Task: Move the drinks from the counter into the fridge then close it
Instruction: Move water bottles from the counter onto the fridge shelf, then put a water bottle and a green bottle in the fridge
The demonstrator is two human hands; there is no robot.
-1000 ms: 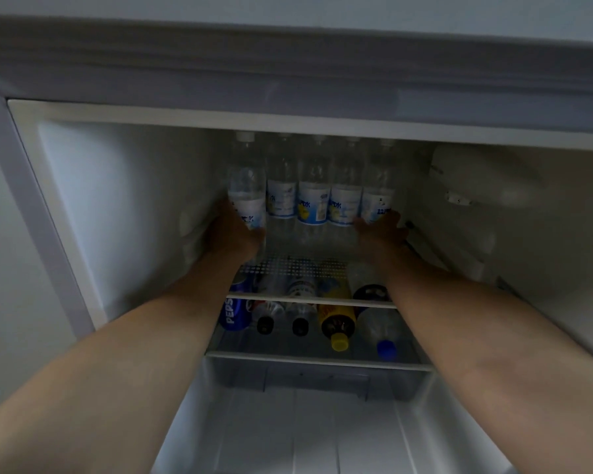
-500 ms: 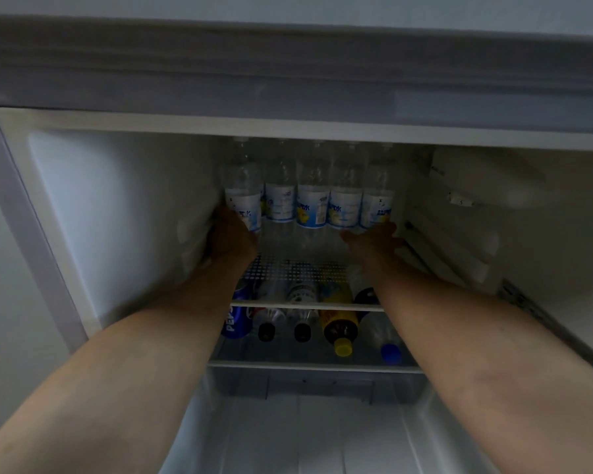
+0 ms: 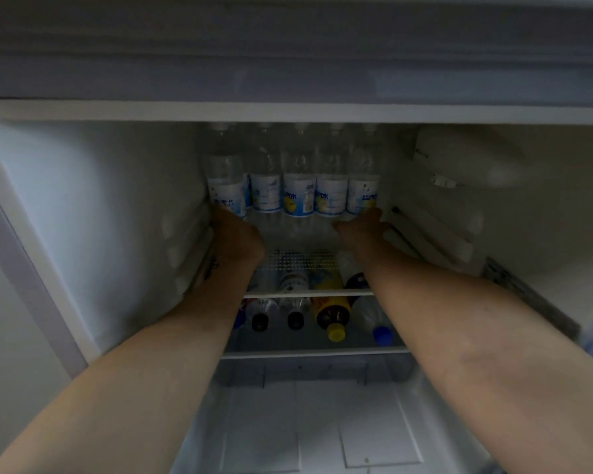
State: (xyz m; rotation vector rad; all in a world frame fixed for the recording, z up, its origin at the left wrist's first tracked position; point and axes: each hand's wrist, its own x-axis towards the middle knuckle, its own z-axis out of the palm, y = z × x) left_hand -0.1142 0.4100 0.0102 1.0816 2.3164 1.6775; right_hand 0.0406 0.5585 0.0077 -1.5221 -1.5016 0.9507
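Note:
The fridge (image 3: 83, 217) stands open in front of me. Several clear water bottles with blue-and-white labels (image 3: 298, 196) stand in a row at the back of the upper glass shelf (image 3: 298, 236). My left hand (image 3: 235, 236) grips the lower part of the leftmost water bottle (image 3: 225, 186), which stands slightly forward of the others. My right hand (image 3: 360, 224) reaches in with straight fingers that touch the base of the rightmost water bottle (image 3: 362, 193). The fingertips of both hands are partly hidden.
On the lower shelf lie several drinks with caps toward me: two black-capped bottles (image 3: 259, 319), a yellow-capped bottle (image 3: 331, 302) and a blue-capped bottle (image 3: 379, 331). A clear drawer (image 3: 315, 422) sits at the bottom. The fridge's side walls flank both forearms.
Both hands have reached a little deeper into the upper shelf, and the leftmost bottle has gone back toward the row. My right fingers now lie lower, at the rightmost bottle's base.

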